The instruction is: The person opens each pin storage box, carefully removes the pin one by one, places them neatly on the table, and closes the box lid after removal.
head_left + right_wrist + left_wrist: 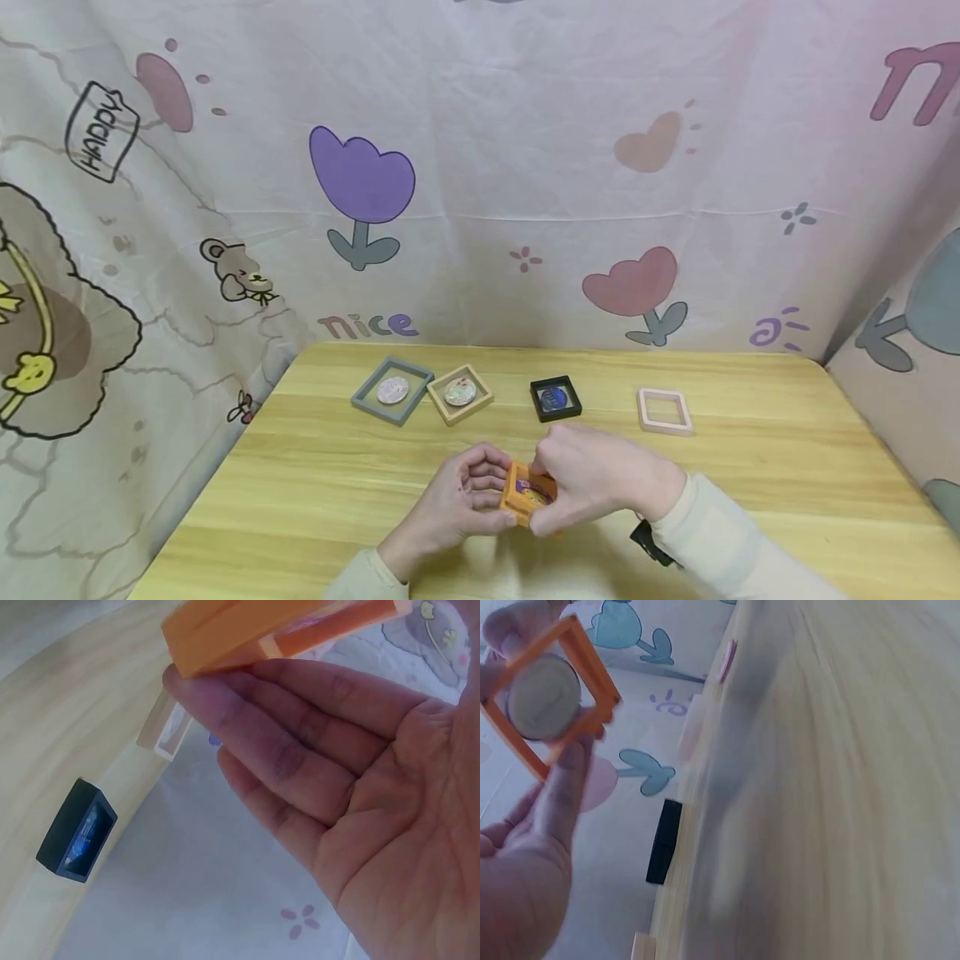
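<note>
Both hands hold an orange display frame (519, 492) tilted up over the table near its front. Set in its window is a round disc (534, 495), purple and yellow on the side facing the head camera. The left wrist view shows the disc's pale back (545, 697). My left hand (467, 500) has its thumb at the frame's lower left corner and its fingers round the left side. My right hand (600, 475) grips the right side, thumb low and index finger at the top, covering part of the disc.
Along the back of the wooden table (315, 492) lie a grey frame (367, 403) and a beige frame (447, 414), each with a pale disc. A black frame (573, 411) with a blue disc and a pink frame (677, 430) lie further right. Printed cloth (480, 167) hangs behind.
</note>
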Available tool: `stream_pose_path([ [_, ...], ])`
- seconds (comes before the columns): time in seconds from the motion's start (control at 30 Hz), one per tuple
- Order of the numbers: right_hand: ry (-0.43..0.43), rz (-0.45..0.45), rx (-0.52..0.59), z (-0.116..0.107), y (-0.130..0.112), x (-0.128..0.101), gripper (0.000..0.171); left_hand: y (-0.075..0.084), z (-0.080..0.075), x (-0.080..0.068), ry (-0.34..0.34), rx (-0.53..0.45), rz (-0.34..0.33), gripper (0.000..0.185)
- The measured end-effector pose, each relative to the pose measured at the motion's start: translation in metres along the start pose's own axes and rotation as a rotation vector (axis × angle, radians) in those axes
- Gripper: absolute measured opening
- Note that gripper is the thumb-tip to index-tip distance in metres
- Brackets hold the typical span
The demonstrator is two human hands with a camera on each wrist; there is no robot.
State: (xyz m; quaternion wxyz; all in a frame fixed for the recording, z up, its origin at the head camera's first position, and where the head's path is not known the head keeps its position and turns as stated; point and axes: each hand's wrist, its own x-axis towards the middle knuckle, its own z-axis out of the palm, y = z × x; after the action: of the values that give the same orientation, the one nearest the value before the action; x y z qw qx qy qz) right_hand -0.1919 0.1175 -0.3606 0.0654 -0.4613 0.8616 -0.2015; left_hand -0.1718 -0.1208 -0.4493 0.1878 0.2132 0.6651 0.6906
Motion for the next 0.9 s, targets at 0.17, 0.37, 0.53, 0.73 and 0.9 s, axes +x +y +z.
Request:
stream_pose_path([
  [0.17, -0.003, -0.012, 0.014, -0.006, 0.000, 0.001, 0.027, 0.002, -0.003, -0.005, -0.004, -0.015, 0.028, 0.059],
  [0.37, 0.024, -0.001, 0.001, -0.009, -0.001, 0.001, 0.020, 0.001, -0.003, -0.003, 0.008, -0.058, 0.059, 0.062],
  [0.53, 0.058, 0.039, -0.027, -0.010, 0.001, -0.001, 0.024, 0.001, -0.003, -0.002, 0.040, -0.064, 0.082, 0.066],
  [0.73, 0.101, 0.074, -0.062, -0.012, 0.002, -0.006, 0.052, 0.002, -0.004, -0.001, 0.100, -0.077, 0.125, 0.071],
  [0.9, 0.118, 0.101, -0.041, -0.013, 0.003, -0.011, 0.061, 0.003, -0.004, 0.001, 0.127, -0.084, 0.160, 0.073],
])
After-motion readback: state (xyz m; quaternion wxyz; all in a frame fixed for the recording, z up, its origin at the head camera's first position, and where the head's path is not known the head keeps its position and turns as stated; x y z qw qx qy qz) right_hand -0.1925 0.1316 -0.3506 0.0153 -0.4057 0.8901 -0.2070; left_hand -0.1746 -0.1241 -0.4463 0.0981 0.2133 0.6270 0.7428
